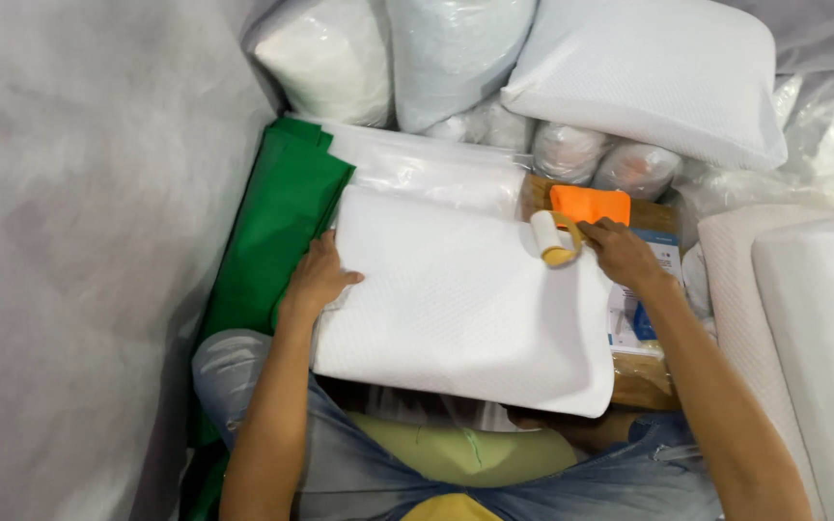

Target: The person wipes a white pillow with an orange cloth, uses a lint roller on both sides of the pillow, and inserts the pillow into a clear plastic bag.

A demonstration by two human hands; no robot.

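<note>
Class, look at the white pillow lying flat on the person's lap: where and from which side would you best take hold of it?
Probably at its two side edges. The white pillow lies flat, wide and soft, so one grip would likely let it sag. The left hand already rests on its left edge; the right hand, holding a lint roller, is at the right edge. Come in from both sides, pinching each edge.

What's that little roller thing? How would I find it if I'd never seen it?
Start at the big white pillow lying flat in the middle, with the left hand on its left edge. At the pillow's upper right corner the right hand holds the lint roller. It is a small white drum with a yellow handle, just below an orange cloth.
</note>
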